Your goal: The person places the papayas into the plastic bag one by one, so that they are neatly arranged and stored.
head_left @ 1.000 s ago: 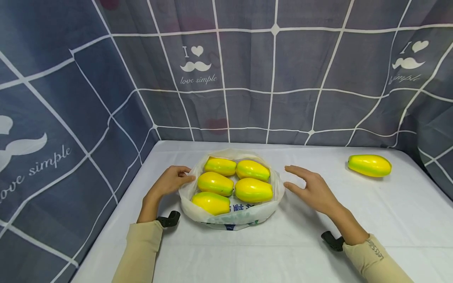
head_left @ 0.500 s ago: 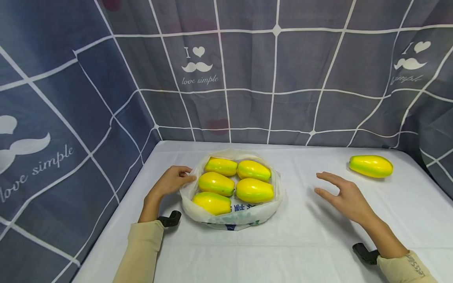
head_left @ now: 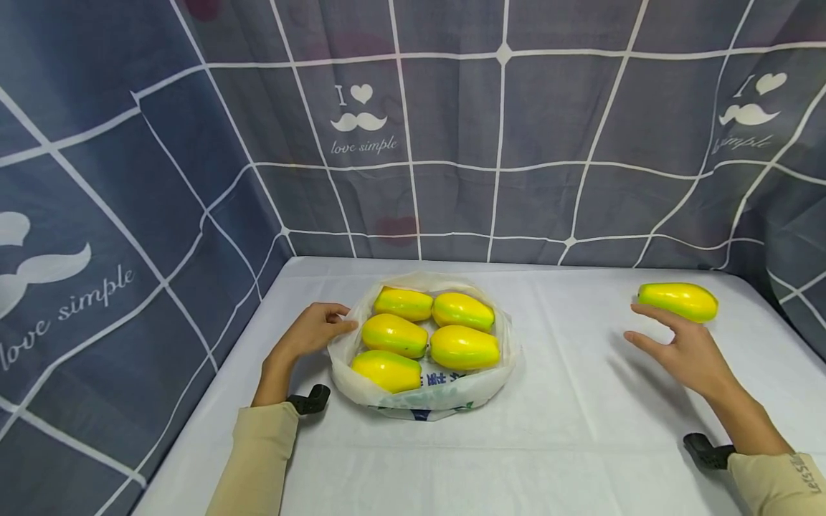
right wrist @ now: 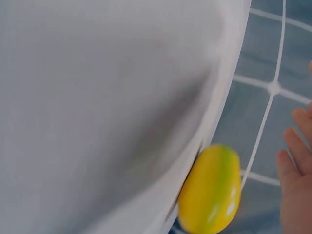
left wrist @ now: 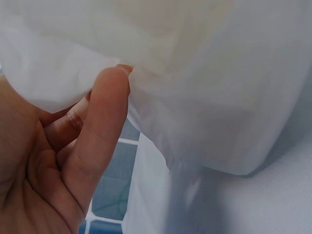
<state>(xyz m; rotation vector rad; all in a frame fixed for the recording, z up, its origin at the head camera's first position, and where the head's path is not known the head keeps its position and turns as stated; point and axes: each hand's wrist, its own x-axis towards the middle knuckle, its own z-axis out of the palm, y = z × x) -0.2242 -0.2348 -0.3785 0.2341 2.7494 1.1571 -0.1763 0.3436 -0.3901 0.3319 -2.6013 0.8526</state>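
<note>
My left hand pinches the left rim of a white plastic bag between thumb and fingers. The left wrist view shows the thumb against the thin bag wall. Inside the wide mouth of the bag lie several yellow-green papayas. One more papaya lies on the cloth at the far right. In front of it, my right hand hovers with thumb and fingers spread and holds nothing. That papaya also shows in the right wrist view, apart from the fingers.
A white cloth covers the table. Dark grey-blue curtains with white grid lines hang behind and along the left side. A black wrist-worn piece sits by the right cuff, another by the left.
My right hand has moved from beside the bag to the right, towards the lone papaya. My left hand stays at the bag's rim, and the bag has hardly shifted.
</note>
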